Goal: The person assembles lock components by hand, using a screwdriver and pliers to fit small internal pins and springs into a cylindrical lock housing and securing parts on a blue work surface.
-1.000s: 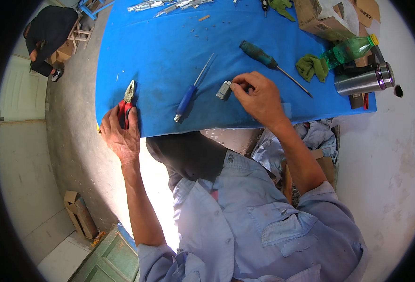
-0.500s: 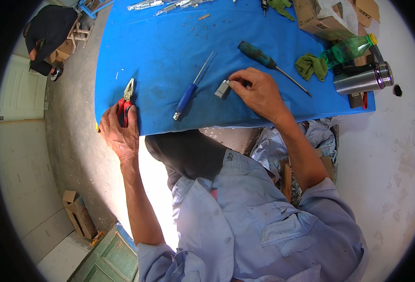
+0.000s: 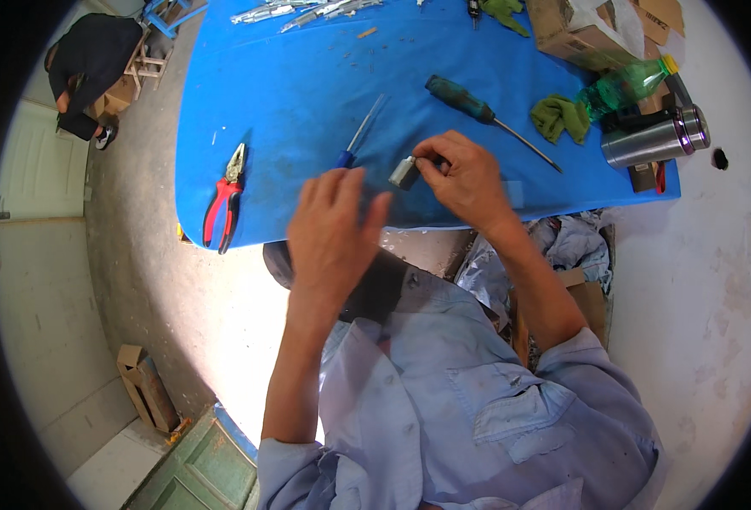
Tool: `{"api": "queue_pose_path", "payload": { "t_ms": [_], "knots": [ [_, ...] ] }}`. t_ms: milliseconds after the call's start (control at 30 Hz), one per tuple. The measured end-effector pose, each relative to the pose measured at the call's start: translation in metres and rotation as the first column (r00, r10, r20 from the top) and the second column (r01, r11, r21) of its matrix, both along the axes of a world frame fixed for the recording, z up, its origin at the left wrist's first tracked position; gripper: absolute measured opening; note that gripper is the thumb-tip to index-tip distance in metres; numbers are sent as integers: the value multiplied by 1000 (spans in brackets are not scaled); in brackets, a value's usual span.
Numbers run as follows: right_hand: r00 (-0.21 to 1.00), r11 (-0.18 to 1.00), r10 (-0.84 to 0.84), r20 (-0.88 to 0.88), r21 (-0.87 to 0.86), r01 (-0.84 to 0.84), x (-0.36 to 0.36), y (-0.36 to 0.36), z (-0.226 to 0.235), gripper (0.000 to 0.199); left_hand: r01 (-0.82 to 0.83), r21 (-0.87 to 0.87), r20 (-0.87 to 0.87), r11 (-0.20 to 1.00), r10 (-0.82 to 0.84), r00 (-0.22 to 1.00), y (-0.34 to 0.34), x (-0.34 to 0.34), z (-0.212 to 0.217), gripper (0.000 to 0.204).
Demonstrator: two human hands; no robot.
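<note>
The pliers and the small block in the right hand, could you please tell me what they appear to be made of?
The pliers: bare grey metal head, probably steel; red and black handles look like plastic or rubber sleeves. The small block, held in the right hand fingers: dull silver-grey with a soft sheen, so likely metal, though too small to confirm.

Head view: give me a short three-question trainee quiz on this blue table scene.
1. True or false: the left hand is gripping the red-handled pliers.
2. Which hand holds the small metal block? A) left B) right C) neither
3. Fill in: the green-handled screwdriver lies on the ____ table.

Key:
1. False. The pliers lie alone near the table's left edge, and the left hand is open with spread fingers, above the blue-handled screwdriver.
2. B. The right hand pinches it at the fingertips.
3. Blue.
</note>
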State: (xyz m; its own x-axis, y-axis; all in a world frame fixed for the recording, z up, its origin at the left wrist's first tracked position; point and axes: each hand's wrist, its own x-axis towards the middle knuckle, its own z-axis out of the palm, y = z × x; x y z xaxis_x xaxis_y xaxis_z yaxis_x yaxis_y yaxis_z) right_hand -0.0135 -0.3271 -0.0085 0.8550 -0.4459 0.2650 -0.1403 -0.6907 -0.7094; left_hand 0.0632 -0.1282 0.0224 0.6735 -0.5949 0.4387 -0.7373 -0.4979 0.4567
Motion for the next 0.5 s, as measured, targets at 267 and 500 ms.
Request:
{"api": "queue_pose_path", "payload": {
  "t_ms": [267,500],
  "knots": [
    [1000,998,-19,3,61,19,-8,1,2,11,76,67,32,995,-78,996,-42,-7,-19,19],
    [997,510,45,65,857,-78,-25,24,16,21,74,-153,24,985,-71,997,-27,-19,-19,25]
  ]
}}
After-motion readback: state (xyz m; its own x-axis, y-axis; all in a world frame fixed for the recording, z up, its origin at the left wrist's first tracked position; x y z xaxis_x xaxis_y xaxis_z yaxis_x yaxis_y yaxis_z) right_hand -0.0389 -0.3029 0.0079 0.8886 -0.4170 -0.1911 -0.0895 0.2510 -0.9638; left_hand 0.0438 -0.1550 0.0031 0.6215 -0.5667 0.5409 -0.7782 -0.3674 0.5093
